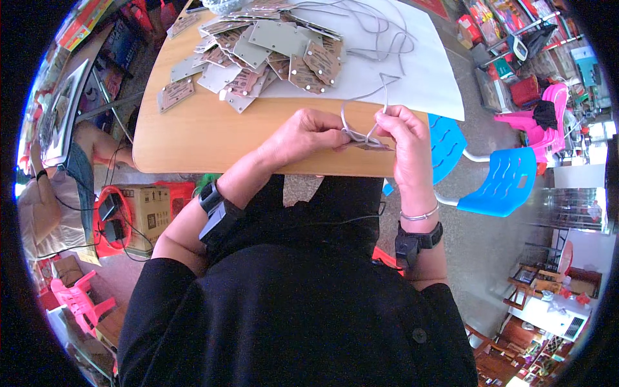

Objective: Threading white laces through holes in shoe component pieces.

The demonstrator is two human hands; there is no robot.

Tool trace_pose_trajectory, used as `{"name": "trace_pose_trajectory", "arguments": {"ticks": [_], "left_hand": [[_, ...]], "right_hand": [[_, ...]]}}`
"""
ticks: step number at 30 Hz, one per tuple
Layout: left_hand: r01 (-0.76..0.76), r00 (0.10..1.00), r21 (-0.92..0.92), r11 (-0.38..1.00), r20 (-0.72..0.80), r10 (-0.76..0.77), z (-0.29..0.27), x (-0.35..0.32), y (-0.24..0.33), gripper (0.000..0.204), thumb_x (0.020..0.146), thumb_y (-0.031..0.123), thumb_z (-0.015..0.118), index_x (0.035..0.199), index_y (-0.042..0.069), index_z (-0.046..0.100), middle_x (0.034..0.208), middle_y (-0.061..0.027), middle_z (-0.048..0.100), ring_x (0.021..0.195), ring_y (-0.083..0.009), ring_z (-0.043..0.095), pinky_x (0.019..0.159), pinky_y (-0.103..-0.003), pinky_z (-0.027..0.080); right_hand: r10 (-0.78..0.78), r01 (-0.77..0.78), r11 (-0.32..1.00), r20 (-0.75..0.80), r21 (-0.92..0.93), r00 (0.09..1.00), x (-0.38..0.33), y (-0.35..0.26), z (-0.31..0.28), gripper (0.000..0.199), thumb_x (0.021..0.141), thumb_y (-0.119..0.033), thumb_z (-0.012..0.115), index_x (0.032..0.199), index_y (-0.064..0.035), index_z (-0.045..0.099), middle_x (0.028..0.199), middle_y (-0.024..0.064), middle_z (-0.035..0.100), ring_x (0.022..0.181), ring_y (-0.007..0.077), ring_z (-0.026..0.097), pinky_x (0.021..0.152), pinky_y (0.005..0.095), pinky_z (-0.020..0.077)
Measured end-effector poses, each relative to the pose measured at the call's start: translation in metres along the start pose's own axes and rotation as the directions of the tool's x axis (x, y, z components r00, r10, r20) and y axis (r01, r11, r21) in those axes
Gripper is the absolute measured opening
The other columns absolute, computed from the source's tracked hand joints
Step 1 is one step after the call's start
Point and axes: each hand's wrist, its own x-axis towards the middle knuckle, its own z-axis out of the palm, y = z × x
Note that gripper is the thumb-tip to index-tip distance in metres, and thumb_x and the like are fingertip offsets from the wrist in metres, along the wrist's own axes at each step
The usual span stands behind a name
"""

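Grey cord [361,132] looped through a small brown tag [369,146], left hand [303,135] pinching the cord, right hand [405,138] gripping cord and tag, above wooden table [193,132], pile of tags [264,48] behind.

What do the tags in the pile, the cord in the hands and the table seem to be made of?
Tags: probably card, matte grey or brown faces, flat with crisp cut edges. Cord: likely grey elastic or string, thin and looping freely between the left hand and right hand. Table: wood or wood-look laminate, smooth, light tan with a slight sheen.
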Motion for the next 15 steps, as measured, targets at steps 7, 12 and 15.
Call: {"name": "trace_pose_trajectory", "arguments": {"ticks": [7,12,15], "left_hand": [[-0.049,0.999,0.044,0.998,0.009,0.049,0.003,-0.001,0.005,0.019,0.087,0.017,0.062,0.094,0.001,0.068,0.075,0.0028,0.062,0.069,-0.0034,0.051,0.061,-0.022,0.043],[-0.020,0.999,0.104,0.994,-0.039,0.024,0.005,0.000,0.004,0.019,0.087,0.017,0.060,0.090,0.000,0.067,0.072,0.0011,0.061,0.067,-0.0036,0.051,0.060,-0.023,0.043],[-0.084,0.994,0.085,0.993,-0.070,0.090,0.007,0.000,0.000,0.021,0.087,0.018,0.059,0.085,-0.002,0.066,0.068,-0.0009,0.061,0.065,-0.0044,0.052,0.059,-0.023,0.044]], "right_hand": [[-0.300,0.259,0.900,-0.068,-0.351,0.951,0.003,0.004,0.001,0.017,0.081,-0.019,0.067,0.078,-0.0041,0.061,0.076,0.0003,0.054,0.068,0.0097,0.049,0.061,0.0232,0.0394],[-0.498,0.526,0.508,0.266,-0.682,0.825,0.001,-0.016,0.019,0.017,0.077,-0.021,0.069,0.075,-0.0046,0.064,0.082,0.0081,0.054,0.079,0.0217,0.052,0.070,0.0322,0.0424],[-0.456,0.559,0.519,0.344,-0.647,0.821,0.013,-0.009,0.028,0.014,0.079,-0.017,0.066,0.075,-0.0036,0.065,0.083,0.0068,0.055,0.077,0.0205,0.054,0.072,0.0323,0.0427]]}}
